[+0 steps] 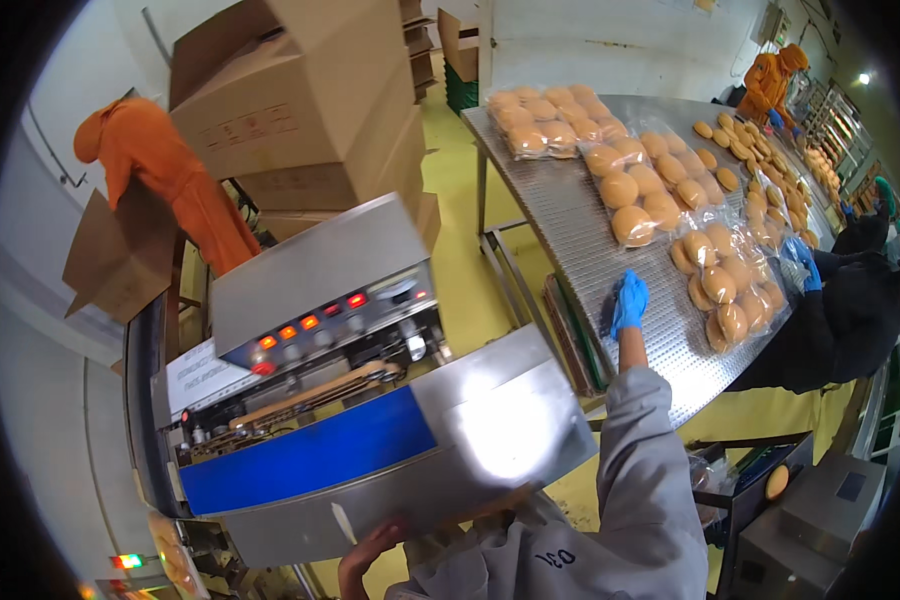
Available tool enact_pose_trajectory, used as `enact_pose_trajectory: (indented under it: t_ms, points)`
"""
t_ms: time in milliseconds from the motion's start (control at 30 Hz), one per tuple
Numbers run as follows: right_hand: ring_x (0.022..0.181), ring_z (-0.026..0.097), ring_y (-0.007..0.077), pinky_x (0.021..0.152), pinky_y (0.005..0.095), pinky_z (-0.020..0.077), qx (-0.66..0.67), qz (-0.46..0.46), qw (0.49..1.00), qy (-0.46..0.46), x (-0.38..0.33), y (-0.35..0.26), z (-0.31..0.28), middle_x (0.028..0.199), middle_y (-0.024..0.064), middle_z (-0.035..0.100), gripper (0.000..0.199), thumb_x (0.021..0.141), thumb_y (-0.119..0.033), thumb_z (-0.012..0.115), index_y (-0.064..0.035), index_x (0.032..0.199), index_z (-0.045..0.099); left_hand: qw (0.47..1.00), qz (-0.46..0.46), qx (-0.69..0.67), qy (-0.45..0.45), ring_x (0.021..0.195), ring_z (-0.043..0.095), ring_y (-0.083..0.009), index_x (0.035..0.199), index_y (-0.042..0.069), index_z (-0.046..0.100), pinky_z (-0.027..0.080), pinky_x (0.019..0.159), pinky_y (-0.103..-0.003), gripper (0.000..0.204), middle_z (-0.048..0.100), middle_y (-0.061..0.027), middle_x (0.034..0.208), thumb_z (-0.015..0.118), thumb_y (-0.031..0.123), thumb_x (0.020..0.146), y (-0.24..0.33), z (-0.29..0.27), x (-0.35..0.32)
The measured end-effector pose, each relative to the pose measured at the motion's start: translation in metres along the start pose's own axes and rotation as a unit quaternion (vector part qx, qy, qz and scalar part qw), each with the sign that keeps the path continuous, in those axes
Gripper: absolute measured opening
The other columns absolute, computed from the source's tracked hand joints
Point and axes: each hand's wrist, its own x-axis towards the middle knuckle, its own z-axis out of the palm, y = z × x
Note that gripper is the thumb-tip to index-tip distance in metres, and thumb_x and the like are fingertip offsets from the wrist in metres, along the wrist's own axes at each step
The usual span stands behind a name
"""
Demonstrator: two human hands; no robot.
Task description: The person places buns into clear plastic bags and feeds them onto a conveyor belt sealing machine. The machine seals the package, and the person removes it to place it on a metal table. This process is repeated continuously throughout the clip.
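Blue-gloved right hand, one: over the near left part of the steel table, fingers bunched close together; nothing visible in its grasp, and how far it is open cannot be told. Right arm, one: reaching forward from the lower edge, grey sleeve ending short of the glove, wrist bare between.

Left hand, one: ungloved, low, by the bottom edge of the machine's steel front; forearm short in view. Fingers partly lost in blur; grip and contact cannot be told.

Bagged buns, at least four clear bags, all on the steel table: one to the right of the gloved hand, one or two overlapping ahead of it, one at the far left corner, one farther right. Buns per bag: several, overlapping, not countable exactly.

Loose buns, one spread, number uncertain, toward the table's far right.

Machine, one, to the left: blue belt, one; red knob, one; a row of small lit switches, at least four bright.

Cardboard boxes: one large, open-topped, on others; one open at far left.

Co-workers, at least three: two in orange, one in dark clothing at right, a blue-gloved hand beside the nearest bag.
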Motion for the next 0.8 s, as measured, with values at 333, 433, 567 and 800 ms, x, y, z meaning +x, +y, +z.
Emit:
enact_pose_trajectory:
  t_ms: [333, 433, 567, 800]
  points:
    - [0.052, 0.042, 0.0125, 0.046, 0.0283, 0.0328, 0.101, 0.056, 0.993, 0.001, 0.171, -0.009, -0.005, 0.063, 0.0016, 0.048, 0.020, 0.084, -0.024, 0.052, -0.0066, 0.076, 0.057, 0.999, -0.043, -0.002, 0.028, 0.122, 0.042, -0.0212, 0.136, 0.006, 0.032, 0.033, 0.101, -0.037, 0.054, 0.048, -0.0087, 0.130, 0.043, 0.038, 0.094, 0.056, 0.116, 0.062]
    - [0.052, 0.046, 0.0150, 0.046, 0.0281, 0.0379, 0.135, 0.132, 0.981, -0.040, 0.149, -0.005, 0.002, 0.063, 0.0025, 0.050, 0.016, 0.083, -0.022, 0.053, -0.0087, 0.074, 0.056, 1.000, -0.022, -0.010, 0.009, 0.121, 0.043, -0.0201, 0.136, 0.005, 0.033, 0.034, 0.100, -0.034, 0.053, 0.048, -0.0083, 0.129, 0.043, 0.036, 0.094, 0.064, 0.133, 0.066]
    - [0.051, 0.048, 0.0168, 0.044, 0.0275, 0.0405, 0.224, 0.194, 0.954, -0.052, 0.107, 0.008, -0.003, 0.060, 0.0035, 0.050, 0.014, 0.084, -0.018, 0.053, -0.0106, 0.072, 0.052, 0.999, 0.032, 0.023, -0.012, 0.119, 0.045, -0.0188, 0.134, 0.003, 0.036, 0.035, 0.098, -0.030, 0.051, 0.048, -0.0097, 0.128, 0.046, 0.034, 0.094, 0.088, 0.151, 0.082]
    - [0.052, 0.050, 0.0160, 0.047, 0.0251, 0.0421, 0.247, 0.242, 0.932, -0.112, 0.022, 0.013, -0.061, 0.063, 0.0053, 0.054, 0.011, 0.081, -0.007, 0.052, -0.0069, 0.070, 0.055, 0.972, 0.176, 0.135, -0.074, 0.114, 0.048, -0.0180, 0.128, 0.001, 0.042, 0.037, 0.097, -0.029, 0.049, 0.052, -0.0117, 0.123, 0.049, 0.034, 0.093, 0.123, 0.165, 0.173]
